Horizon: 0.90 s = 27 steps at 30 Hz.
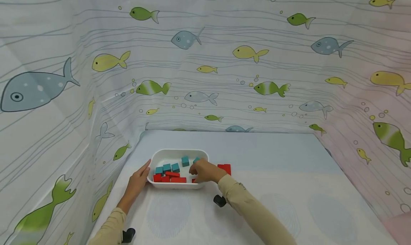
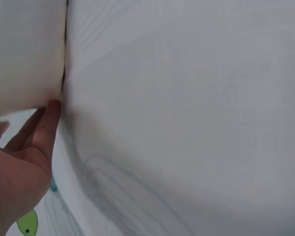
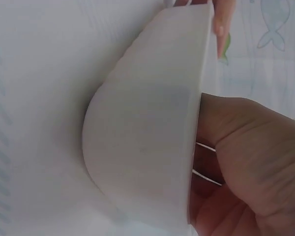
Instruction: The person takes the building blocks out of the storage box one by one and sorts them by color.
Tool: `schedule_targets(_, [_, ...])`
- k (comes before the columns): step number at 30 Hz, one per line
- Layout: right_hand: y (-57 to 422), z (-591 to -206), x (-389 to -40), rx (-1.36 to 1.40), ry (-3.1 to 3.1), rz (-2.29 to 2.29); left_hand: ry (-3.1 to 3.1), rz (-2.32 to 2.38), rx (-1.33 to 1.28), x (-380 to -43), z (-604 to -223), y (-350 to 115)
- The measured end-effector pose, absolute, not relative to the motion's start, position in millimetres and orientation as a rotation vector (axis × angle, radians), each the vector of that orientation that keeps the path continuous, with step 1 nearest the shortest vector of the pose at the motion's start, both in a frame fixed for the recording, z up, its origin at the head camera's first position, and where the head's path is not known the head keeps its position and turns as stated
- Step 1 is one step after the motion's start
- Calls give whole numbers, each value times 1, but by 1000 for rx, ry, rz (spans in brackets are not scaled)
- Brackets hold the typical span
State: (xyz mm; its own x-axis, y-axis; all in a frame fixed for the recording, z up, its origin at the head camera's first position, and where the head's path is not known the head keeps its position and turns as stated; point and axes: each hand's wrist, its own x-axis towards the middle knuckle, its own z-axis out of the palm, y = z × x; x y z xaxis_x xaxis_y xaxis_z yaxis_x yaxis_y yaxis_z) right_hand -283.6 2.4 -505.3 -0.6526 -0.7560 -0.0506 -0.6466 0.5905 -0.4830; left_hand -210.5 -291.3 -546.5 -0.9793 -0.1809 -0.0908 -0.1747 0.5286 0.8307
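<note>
A person's left hand [image 1: 138, 178] is resting against the left end of a white tray [image 1: 176, 185], its fingers lying nearly straight along the outside; in the left wrist view a fingertip is touching the tray's lower edge. The right hand [image 1: 205, 170] is reaching over the tray's right end, its fingers bending down inside; the pictures are hiding the fingertips, so I cannot tell whether they are grasping a block. The tray is sitting on a white bench [image 1: 273, 163], left of its middle. Inside, three teal blocks [image 1: 167, 167] are standing in a row at the left, a fourth is sitting apart near the back wall, and a fifth is showing partly behind the right hand. Four red blocks [image 1: 178, 180] are lying in front of the row, and one more is peeking from under the right hand. Outer red blocks [image 1: 227, 169] are lying just beyond the tray's right end, partly behind the arm. Beige sleeves [image 1: 253, 209] are covering the arms, with black devices [image 1: 219, 201] showing beside them. A fish-print curtain [image 1: 224, 84] is surrounding the bench's back and sides
</note>
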Motion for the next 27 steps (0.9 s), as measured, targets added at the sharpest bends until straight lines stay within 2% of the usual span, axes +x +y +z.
schedule_targets(27, [-8,-510,-280,-1002,2645,-505,-2749,-1504,311,-209,-546,-292])
